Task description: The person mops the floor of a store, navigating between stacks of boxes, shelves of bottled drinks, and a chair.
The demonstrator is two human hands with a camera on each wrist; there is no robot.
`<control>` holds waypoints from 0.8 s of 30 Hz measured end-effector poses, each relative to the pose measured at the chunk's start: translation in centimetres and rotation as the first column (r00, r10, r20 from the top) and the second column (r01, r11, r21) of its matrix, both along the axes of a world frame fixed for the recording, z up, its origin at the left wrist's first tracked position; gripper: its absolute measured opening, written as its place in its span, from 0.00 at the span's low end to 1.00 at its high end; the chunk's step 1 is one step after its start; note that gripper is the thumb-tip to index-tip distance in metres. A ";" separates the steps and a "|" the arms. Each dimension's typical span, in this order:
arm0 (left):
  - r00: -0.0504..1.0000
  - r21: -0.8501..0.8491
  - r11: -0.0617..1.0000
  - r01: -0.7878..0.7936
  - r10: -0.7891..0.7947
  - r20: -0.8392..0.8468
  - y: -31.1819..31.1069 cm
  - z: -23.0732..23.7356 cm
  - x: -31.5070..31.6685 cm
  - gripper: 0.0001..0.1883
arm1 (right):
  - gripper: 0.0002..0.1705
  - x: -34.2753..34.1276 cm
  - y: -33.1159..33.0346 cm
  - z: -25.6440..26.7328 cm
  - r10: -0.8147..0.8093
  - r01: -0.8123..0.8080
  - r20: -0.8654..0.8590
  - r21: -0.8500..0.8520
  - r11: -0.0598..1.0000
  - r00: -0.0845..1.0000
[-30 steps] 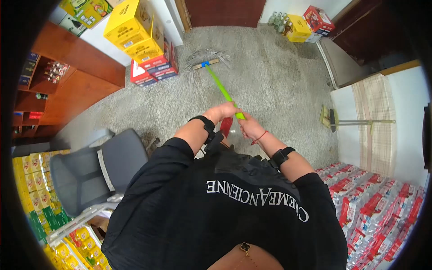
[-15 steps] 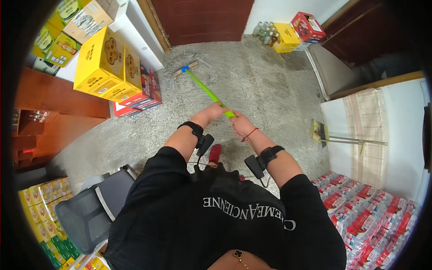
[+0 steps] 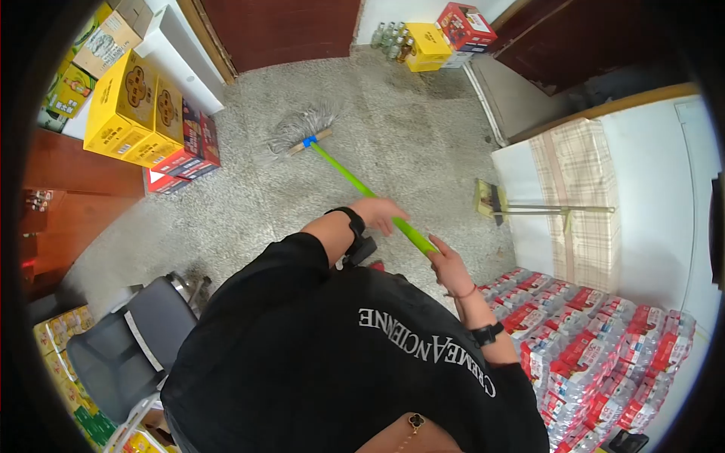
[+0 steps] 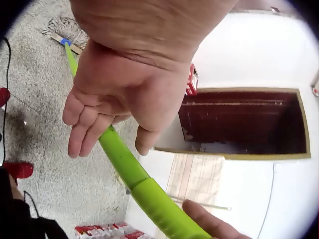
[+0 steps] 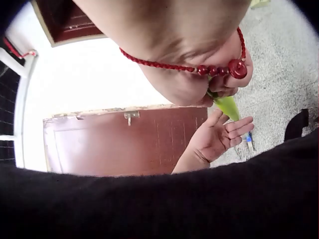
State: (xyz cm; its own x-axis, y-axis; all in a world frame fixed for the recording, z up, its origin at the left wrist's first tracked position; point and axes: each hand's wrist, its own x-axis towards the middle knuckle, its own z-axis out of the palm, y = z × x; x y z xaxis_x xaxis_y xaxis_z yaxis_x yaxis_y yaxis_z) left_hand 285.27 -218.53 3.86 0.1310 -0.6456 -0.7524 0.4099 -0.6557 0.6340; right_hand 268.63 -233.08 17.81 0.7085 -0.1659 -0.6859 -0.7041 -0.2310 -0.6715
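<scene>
A mop with a bright green handle (image 3: pixel 351 179) slants across the head view, its blue clamp and grey string head (image 3: pixel 306 124) flat on the floor. The left hand (image 3: pixel 375 214) lies against the handle partway along; in the left wrist view that hand (image 4: pixel 124 89) has its fingers loosely extended, palm facing the handle (image 4: pixel 127 162). Nearer the handle's upper end, the right hand (image 3: pixel 451 270) grips it, thumb along the shaft. In the right wrist view the right hand (image 5: pixel 227 74) curls round the green handle (image 5: pixel 228 107), and the left hand (image 5: pixel 214 137) shows spread fingers beyond.
Yellow boxes (image 3: pixel 136 113) on red ones stand at the left. Glass bottles (image 3: pixel 391 39) and more boxes are at the far wall. A dustpan (image 3: pixel 489 199) leans at the right, near bottle packs (image 3: pixel 589 340). A grey chair (image 3: pixel 121 355) stands lower left.
The hands have moved apart, the right one down and to the right. The left hand's fingers have loosened from the handle. In the head view the surroundings have shifted left.
</scene>
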 end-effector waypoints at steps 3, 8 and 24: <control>0.955 -0.066 0.953 0.295 -0.297 -0.015 -7.3 1.8 -4.4 0.35 | 0.25 -6.4 -5.8 1.6 -0.089 0.089 -0.008 -0.013 0.996 0.996; 0.839 -0.077 0.835 0.544 -0.541 0.065 -17.4 3.8 -10.2 0.29 | 0.24 -13.4 -11.6 4.8 -0.217 0.216 -0.101 -0.022 0.976 0.971; 0.828 -0.259 0.901 0.348 -0.166 0.535 -29.1 -12.1 3.9 0.21 | 0.26 2.3 -20.8 -3.1 -0.126 0.126 0.085 0.009 0.992 0.988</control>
State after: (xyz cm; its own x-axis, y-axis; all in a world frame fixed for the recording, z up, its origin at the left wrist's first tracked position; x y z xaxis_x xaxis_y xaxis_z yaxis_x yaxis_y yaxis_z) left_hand 289.12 -247.61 -8.21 0.2140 -0.9052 -0.3672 -0.1675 -0.4043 0.8991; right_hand 270.97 -253.92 14.67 0.7384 -0.2551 -0.6243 -0.6672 -0.1419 -0.7312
